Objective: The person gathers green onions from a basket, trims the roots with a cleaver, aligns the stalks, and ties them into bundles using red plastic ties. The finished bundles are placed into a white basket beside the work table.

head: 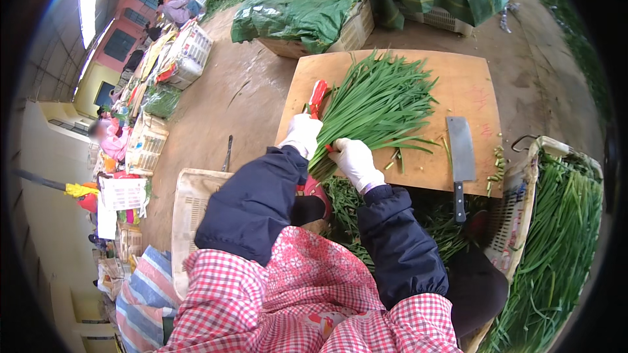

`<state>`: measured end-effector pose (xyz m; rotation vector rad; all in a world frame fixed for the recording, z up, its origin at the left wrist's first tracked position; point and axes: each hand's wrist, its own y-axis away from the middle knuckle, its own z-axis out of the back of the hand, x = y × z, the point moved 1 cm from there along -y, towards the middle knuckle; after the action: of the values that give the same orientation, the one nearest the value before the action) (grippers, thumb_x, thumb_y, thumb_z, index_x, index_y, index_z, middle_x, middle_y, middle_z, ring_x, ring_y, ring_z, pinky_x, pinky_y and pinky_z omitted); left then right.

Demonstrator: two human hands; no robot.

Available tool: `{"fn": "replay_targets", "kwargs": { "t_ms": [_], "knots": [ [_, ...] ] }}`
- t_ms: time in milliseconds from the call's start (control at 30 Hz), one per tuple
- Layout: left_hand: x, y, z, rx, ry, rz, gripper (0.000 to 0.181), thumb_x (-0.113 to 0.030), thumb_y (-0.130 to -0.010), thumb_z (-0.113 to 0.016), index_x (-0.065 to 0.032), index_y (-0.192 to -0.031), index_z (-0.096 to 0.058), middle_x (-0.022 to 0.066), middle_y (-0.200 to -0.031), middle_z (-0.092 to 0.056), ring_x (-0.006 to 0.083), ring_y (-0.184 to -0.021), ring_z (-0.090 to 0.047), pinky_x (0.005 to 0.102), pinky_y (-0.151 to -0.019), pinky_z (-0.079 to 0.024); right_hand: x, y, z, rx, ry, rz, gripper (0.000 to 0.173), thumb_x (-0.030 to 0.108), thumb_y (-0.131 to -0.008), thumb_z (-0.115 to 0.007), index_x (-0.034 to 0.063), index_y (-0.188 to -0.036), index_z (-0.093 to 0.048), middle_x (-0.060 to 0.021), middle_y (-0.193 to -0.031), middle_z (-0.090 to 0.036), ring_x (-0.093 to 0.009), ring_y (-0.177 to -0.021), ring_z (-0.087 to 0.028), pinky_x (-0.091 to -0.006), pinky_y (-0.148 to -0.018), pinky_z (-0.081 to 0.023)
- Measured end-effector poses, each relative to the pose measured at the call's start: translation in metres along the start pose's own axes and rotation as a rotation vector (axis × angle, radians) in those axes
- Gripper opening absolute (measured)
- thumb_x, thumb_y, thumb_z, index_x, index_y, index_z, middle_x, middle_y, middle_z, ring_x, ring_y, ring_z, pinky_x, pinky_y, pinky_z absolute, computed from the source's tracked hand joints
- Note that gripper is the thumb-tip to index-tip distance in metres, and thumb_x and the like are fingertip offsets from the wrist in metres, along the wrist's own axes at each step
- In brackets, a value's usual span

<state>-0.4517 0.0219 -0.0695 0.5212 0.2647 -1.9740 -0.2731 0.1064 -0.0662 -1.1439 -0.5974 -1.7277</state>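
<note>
A bundle of long green leafy stalks, likely Chinese chives (378,103), lies across a wooden board (466,78). My left hand (302,133), in a white glove, is at the left side of the bundle, close to its lower end; its fingers are partly hidden. My right hand (356,162), also gloved, pinches a red strip (329,148) against the bundle's near side. Just beyond my left hand lies a bunch of red and white strips (318,95). A cleaver (461,149) rests on the board at the right, its black handle over the near edge.
Cut stalk ends (496,166) lie at the board's right edge. A basket full of green stalks (564,235) stands at the right, a white plastic crate (184,215) at the left. Beyond the board are crates under green sheeting (299,10). Other people sit far left.
</note>
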Motion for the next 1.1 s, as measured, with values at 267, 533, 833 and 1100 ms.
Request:
{"fn": "replay_targets", "kwargs": {
  "t_ms": [267,533,833,1100],
  "knots": [
    [-0.038,0.067,-0.018,-0.513,0.077,-0.004,0.018,-0.017,-0.081,-0.062,0.0007,-0.083,-0.064,0.0187,-0.080,-0.065,0.0349,-0.077,-0.062,0.0413,-0.071,-0.049,-0.012,0.030,-0.011,-0.131,-0.169,-0.009,0.016,0.018,-0.075,-0.070,0.0044,-0.082,-0.064,-0.0182,-0.074,-0.062,-0.038,-0.074,-0.061,-0.0426,-0.063,-0.048],
    [-0.019,0.090,-0.030,-0.620,0.439,-0.389,0.013,-0.001,-0.078,-0.069,-0.0038,-0.090,-0.064,0.0096,-0.089,-0.066,0.0242,-0.083,-0.064,0.0326,-0.075,-0.051,0.009,0.049,0.009,-0.162,0.248,0.338,0.005,0.017,-0.073,-0.066,0.0128,-0.075,-0.063,-0.0063,-0.068,-0.057,-0.027,-0.066,-0.060,-0.0382,-0.057,-0.047],
    [-0.075,0.076,0.019,-0.325,0.609,-0.503,0.010,-0.001,-0.076,-0.067,-0.0039,-0.086,-0.067,0.0095,-0.085,-0.068,0.0243,-0.078,-0.066,0.0310,-0.071,-0.052,0.090,0.026,0.063,-0.023,0.782,0.844,0.009,0.016,-0.064,-0.061,0.0136,-0.071,-0.055,-0.0004,-0.070,-0.049,-0.020,-0.071,-0.052,-0.0350,-0.063,-0.040],
    [-0.054,0.034,-0.025,0.516,0.927,-0.064,0.011,0.005,-0.079,-0.062,-0.0027,-0.084,-0.068,0.0024,-0.081,-0.067,0.0081,-0.070,-0.059,0.0237,-0.065,-0.047,0.034,-0.044,0.079,-0.081,0.210,0.468,0.017,0.017,-0.064,-0.076,0.0055,-0.065,-0.063,-0.0094,-0.062,-0.057,-0.030,-0.062,-0.056,-0.0403,-0.056,-0.042]
  ]
}}
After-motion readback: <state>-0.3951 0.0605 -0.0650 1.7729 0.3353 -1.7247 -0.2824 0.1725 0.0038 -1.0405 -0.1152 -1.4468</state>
